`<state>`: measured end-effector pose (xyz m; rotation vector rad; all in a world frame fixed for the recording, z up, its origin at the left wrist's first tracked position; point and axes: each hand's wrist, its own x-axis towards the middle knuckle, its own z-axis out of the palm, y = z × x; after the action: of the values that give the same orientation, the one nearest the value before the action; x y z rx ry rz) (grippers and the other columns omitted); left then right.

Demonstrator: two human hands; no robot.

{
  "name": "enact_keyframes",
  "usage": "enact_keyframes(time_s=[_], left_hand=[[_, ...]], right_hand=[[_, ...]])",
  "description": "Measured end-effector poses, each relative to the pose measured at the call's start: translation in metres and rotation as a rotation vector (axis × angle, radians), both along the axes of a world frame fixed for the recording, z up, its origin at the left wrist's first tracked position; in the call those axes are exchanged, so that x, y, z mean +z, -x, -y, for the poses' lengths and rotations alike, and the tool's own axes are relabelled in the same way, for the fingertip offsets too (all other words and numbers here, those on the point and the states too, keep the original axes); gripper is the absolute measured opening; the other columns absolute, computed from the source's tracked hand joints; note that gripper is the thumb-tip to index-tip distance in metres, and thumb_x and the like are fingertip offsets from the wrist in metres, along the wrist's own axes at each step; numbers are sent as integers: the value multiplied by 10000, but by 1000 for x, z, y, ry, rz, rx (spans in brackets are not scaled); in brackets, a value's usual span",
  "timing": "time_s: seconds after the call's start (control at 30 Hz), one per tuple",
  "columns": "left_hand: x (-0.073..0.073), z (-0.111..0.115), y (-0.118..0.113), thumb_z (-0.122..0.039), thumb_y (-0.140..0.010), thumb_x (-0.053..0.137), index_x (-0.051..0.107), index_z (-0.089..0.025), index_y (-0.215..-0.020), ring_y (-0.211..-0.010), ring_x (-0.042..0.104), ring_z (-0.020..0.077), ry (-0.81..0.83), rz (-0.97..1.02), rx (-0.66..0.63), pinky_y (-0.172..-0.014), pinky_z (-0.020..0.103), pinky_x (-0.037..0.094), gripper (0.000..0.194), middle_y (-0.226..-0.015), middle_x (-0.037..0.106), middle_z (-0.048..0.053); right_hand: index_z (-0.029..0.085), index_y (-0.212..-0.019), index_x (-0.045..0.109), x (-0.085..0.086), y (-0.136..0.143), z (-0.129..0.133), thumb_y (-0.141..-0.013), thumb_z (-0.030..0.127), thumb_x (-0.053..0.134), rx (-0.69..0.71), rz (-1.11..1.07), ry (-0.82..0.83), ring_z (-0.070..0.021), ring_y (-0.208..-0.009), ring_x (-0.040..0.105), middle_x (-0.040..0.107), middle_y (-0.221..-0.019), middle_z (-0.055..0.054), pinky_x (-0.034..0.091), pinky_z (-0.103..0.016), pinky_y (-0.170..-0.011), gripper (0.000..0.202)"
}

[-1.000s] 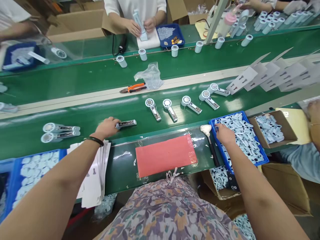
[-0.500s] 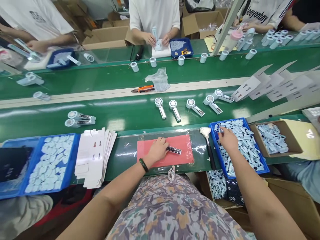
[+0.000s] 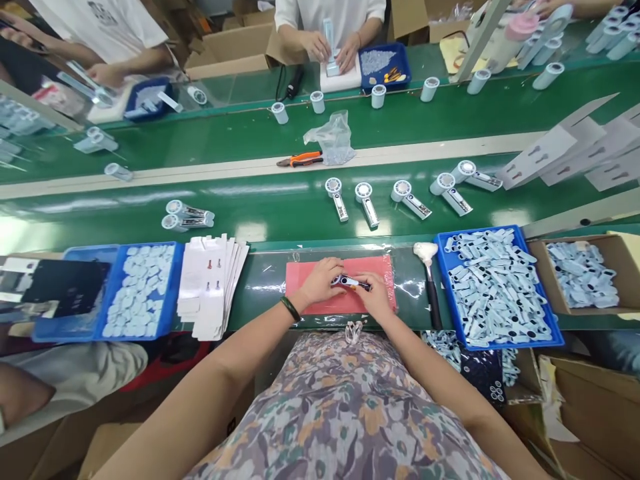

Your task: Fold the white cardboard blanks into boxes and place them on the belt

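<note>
On the red mat (image 3: 313,303) in front of me lies a handheld fan, its round head hidden under my left hand (image 3: 320,279). The fan's handle (image 3: 366,287) points right, dark inside. My left fingers are wrapped round the head end. My right hand (image 3: 375,293) is closed at the handle, pinching a small light-blue handle cover (image 3: 346,281) with a dark oval on it, which lies along the handle. How far the cover is seated is hidden by the fingers. To the right, a blue tray (image 3: 559,337) holds a heap of similar covers.
A black-handled mallet (image 3: 433,300) lies between mat and tray. White card sheets (image 3: 203,287) stand left, beside a blue tray (image 3: 170,293) of pale round parts. Beyond are several handheld fans (image 3: 367,203), pliers (image 3: 306,159) and a plastic bag (image 3: 335,137). A co-worker's hands (image 3: 333,53) work opposite.
My right hand has left the tray of covers and come to the fan on the mat with a cover. My left hand stays on the fan. The view has shifted somewhat to the right.
</note>
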<state>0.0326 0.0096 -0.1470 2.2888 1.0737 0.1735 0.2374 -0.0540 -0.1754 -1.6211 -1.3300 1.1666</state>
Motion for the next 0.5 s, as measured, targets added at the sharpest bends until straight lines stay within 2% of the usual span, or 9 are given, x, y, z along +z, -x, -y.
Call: enact_keyframes(time_s=[0.13,0.2,0.33,0.5], left_hand=[[0,2,-3,-260,-960,669,723,-229,-1130,-1307,563,282,23,52,15,-1177,519,409,181,-1269,696,100],[-2,3,-6,-219,-971,623,737,-232,-1108,-1262,585,283,34,70,37,-1149,532,433,179,-1220,710,100],[-7,4,-11,-166,-933,636,758,-224,-1028,-1182,607,284,54,82,90,-1064,504,490,165,-1131,721,97],[-8,3,-14,-152,-929,649,745,-214,-959,-1115,625,268,76,54,117,-1040,469,482,119,-1057,724,79]], right_hand=[[250,-935,779,-4,-3,2,-834,279,710,-3,61,16,-278,-1170,643,761,-1175,-93,438,-497,-1121,126],[254,-950,780,-3,-4,2,-845,282,701,14,79,23,-271,-1155,652,768,-1164,-84,452,-486,-1109,135],[268,-1000,783,1,-6,2,-884,276,652,60,95,37,-255,-1135,675,782,-1153,-63,489,-461,-1082,175],[264,-980,780,-3,-7,0,-917,273,614,80,111,62,-250,-1137,688,783,-1175,-63,508,-454,-1073,178]])
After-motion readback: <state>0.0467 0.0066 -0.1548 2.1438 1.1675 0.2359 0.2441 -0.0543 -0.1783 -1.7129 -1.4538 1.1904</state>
